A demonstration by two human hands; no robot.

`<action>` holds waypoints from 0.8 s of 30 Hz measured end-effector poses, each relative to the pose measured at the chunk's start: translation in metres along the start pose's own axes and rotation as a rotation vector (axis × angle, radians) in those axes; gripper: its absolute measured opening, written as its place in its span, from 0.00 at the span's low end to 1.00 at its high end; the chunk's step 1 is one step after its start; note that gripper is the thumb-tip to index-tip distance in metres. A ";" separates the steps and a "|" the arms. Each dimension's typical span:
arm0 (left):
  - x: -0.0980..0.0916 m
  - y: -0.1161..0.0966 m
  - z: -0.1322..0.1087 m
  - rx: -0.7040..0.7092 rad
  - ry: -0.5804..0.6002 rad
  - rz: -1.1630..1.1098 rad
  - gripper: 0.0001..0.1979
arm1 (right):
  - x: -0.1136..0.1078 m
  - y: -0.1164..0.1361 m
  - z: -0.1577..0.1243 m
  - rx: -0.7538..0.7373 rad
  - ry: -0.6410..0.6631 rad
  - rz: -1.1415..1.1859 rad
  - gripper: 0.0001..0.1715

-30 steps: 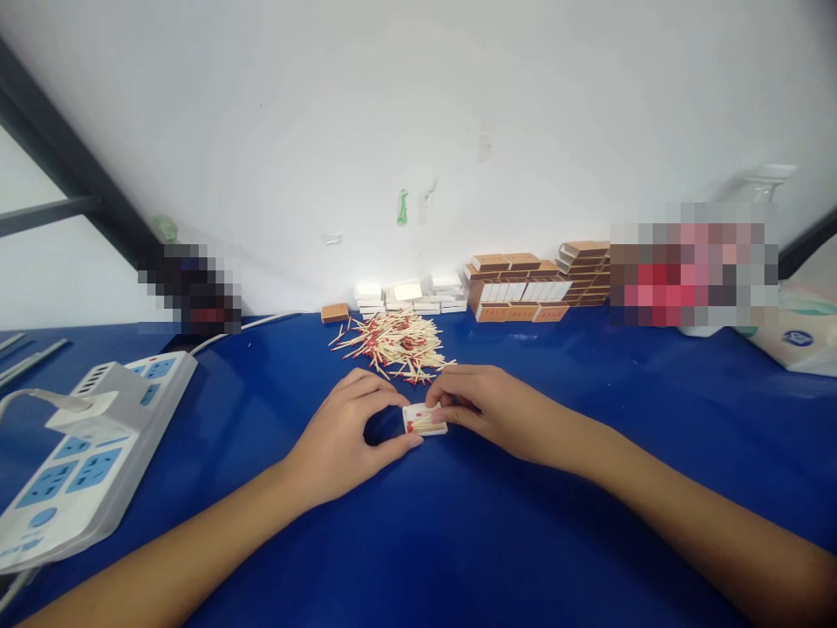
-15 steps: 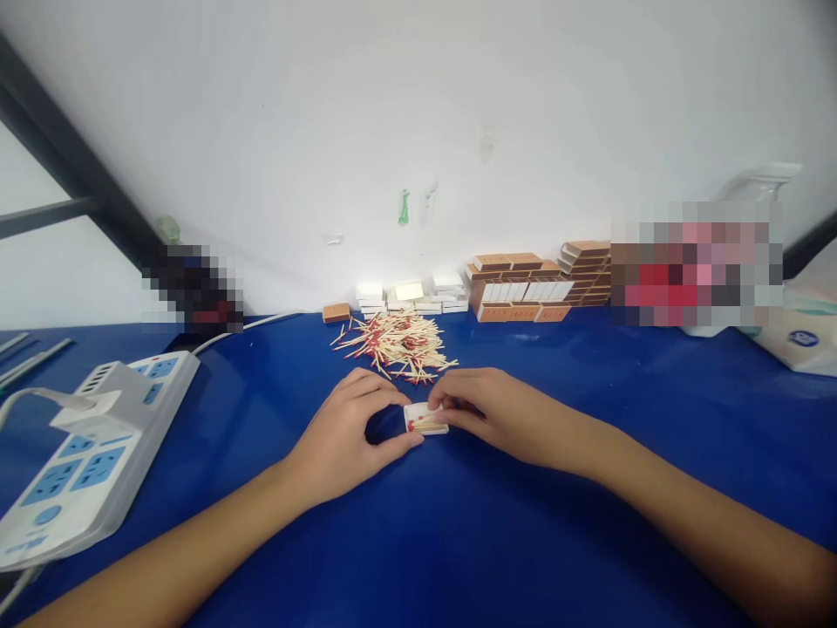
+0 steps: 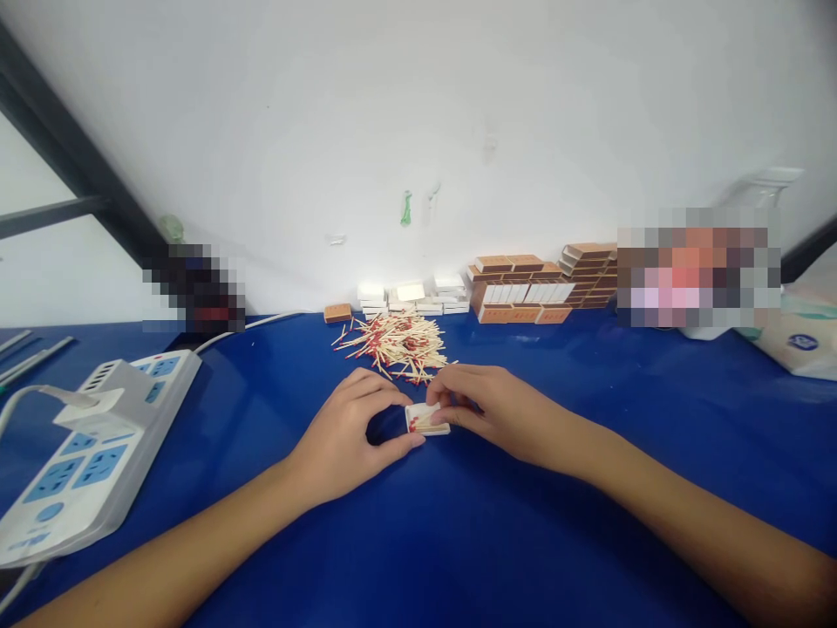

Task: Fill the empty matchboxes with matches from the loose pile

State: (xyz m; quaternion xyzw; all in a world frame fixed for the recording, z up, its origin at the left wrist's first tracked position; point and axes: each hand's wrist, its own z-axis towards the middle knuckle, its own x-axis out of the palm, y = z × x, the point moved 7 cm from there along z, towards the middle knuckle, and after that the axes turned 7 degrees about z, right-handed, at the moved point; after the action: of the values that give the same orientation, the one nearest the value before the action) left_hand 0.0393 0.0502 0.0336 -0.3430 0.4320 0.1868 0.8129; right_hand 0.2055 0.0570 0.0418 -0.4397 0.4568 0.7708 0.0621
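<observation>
A small white matchbox tray [image 3: 425,419] with red-tipped matches in it lies on the blue table [image 3: 458,541]. My left hand [image 3: 350,436] curls round its left end, thumb and forefinger pinching the tray. My right hand [image 3: 487,408] rests on the tray's right end with its fingers closed over the matches. Just beyond both hands is a loose pile of matches [image 3: 398,344].
White inner trays [image 3: 411,296] and stacked brown matchbox sleeves [image 3: 533,288] line the wall; one brown box [image 3: 337,312] lies apart. A white power strip [image 3: 85,449] with a plugged cable sits at the left. A tissue pack [image 3: 798,336] is at the far right.
None beyond a slight shift of the camera; both hands stay on the tray.
</observation>
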 end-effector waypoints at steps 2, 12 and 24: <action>0.000 0.000 0.000 0.003 -0.001 -0.004 0.14 | 0.002 0.003 0.000 -0.043 -0.001 -0.005 0.03; 0.001 -0.002 0.001 0.006 -0.008 -0.006 0.14 | 0.009 0.000 -0.001 -0.051 -0.012 -0.038 0.05; -0.001 -0.002 0.001 0.001 -0.015 0.002 0.13 | 0.007 0.000 -0.004 0.026 0.015 -0.042 0.09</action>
State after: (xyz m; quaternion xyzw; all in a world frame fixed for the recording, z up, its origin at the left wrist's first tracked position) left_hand 0.0406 0.0491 0.0351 -0.3405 0.4262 0.1900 0.8162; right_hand 0.2036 0.0522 0.0362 -0.4542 0.4578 0.7600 0.0803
